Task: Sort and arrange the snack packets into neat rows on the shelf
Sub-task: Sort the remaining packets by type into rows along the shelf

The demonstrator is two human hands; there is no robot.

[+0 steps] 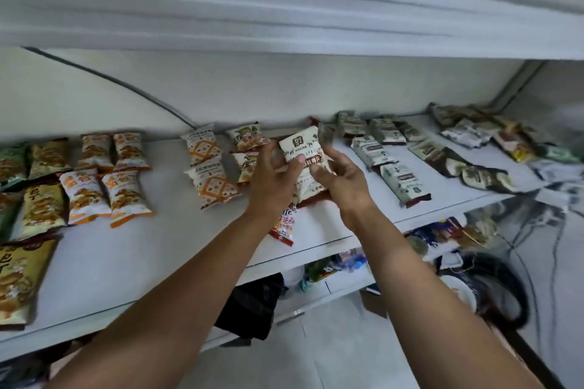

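Pinching cream-brown packet (299, 148) | left hand (274, 174), right hand (343, 181) both gripping it | label print blurred

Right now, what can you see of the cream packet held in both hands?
The packet is a cream, glossy-looking wrapper with a brown emblem near its top, a brown text band across the middle and a dark red-brown crimped lower end. It is held tilted, front up, above the shelf. The left hand grips its left side, thumb on the front; the right hand grips its right side. Whether it is one packet or two stacked cannot be told.
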